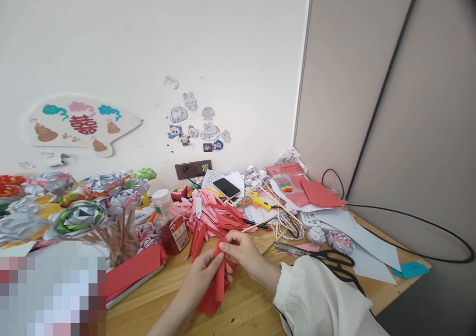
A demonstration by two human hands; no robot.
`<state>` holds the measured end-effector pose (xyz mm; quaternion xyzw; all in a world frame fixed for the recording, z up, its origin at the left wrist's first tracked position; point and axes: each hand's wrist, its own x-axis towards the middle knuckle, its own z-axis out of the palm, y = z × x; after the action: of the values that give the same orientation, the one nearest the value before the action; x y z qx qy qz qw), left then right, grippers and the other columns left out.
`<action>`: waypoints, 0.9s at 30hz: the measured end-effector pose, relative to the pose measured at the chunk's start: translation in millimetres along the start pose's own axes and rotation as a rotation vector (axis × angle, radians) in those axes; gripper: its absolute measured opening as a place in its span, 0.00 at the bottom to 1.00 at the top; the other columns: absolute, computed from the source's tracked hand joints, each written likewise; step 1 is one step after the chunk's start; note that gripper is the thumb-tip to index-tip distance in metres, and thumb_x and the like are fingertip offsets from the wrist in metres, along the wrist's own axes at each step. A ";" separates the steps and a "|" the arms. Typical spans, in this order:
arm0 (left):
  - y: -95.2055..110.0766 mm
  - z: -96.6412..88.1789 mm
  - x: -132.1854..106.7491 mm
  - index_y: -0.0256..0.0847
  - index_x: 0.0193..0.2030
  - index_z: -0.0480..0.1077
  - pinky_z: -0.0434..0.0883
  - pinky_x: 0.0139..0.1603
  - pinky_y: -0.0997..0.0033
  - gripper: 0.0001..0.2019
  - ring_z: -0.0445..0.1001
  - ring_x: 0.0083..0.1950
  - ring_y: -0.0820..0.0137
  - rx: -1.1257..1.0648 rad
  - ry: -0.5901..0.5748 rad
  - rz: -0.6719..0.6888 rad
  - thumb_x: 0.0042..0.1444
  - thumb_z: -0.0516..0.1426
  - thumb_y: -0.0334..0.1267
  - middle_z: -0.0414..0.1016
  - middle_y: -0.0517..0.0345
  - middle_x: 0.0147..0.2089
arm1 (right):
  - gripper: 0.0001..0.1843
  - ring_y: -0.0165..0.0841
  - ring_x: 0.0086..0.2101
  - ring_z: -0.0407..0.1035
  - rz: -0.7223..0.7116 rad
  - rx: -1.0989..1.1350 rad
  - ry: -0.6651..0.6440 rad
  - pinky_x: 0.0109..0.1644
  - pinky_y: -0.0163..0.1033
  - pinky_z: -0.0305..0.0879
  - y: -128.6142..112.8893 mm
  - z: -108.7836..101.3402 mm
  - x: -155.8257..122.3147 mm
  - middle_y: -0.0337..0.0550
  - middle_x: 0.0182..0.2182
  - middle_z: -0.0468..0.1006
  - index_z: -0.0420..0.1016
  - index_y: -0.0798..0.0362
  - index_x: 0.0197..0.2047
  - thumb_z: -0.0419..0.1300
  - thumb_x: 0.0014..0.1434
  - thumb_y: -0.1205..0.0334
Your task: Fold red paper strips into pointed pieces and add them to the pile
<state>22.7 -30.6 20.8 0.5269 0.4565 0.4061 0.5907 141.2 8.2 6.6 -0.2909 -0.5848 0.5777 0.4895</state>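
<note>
Both hands meet over the wooden table, pinching one folded red paper strip point(219, 284) that stands roughly lengthwise to me. My left hand point(208, 266) grips its left side, thumb on the front. My right hand point(240, 250) is closed on the strip's upper end, thumb on top. Below them more red paper point(206, 305) lies on the table. Just beyond the hands is a heap of folded pink and red strips point(208, 209). Black-handled scissors point(329, 259) lie right of my right hand, partly under the white sleeve.
At left stand paper flowers point(80, 217) on sticks and a stack of red paper point(134, 271). A jar with red liquid point(163, 227) is behind the stack. Farther back are a phone point(226, 187), a yellow glue gun point(260, 202) and a black cable point(409, 210).
</note>
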 end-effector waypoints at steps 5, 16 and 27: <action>-0.1 2.0 -1.1 0.39 0.25 0.58 0.67 0.23 0.71 0.17 0.71 0.20 0.70 0.029 0.017 0.008 0.42 0.52 0.53 0.72 0.61 0.20 | 0.14 0.24 0.20 0.57 -0.014 0.050 0.008 0.26 0.31 0.54 -3.5 1.5 -0.7 0.34 0.18 0.62 0.61 0.56 0.19 0.59 0.43 0.56; -3.8 -2.1 0.7 0.38 0.26 0.59 0.66 0.22 0.73 0.15 0.70 0.19 0.71 0.036 -0.021 0.035 0.44 0.52 0.50 0.72 0.61 0.18 | 0.12 0.25 0.22 0.57 0.002 0.086 -0.006 0.27 0.31 0.54 -6.2 1.9 -2.3 0.34 0.18 0.62 0.62 0.56 0.20 0.59 0.43 0.58; 0.2 0.6 -2.9 0.38 0.26 0.59 0.66 0.21 0.73 0.13 0.70 0.19 0.71 0.003 0.007 0.024 0.45 0.53 0.47 0.72 0.60 0.19 | 0.10 0.25 0.22 0.59 0.023 0.147 -0.013 0.28 0.31 0.54 -5.5 1.9 -1.3 0.34 0.19 0.63 0.65 0.57 0.21 0.61 0.41 0.59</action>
<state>22.6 -33.5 21.3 0.5318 0.4529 0.4144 0.5834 141.1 5.4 11.9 -0.2572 -0.5406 0.6264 0.4992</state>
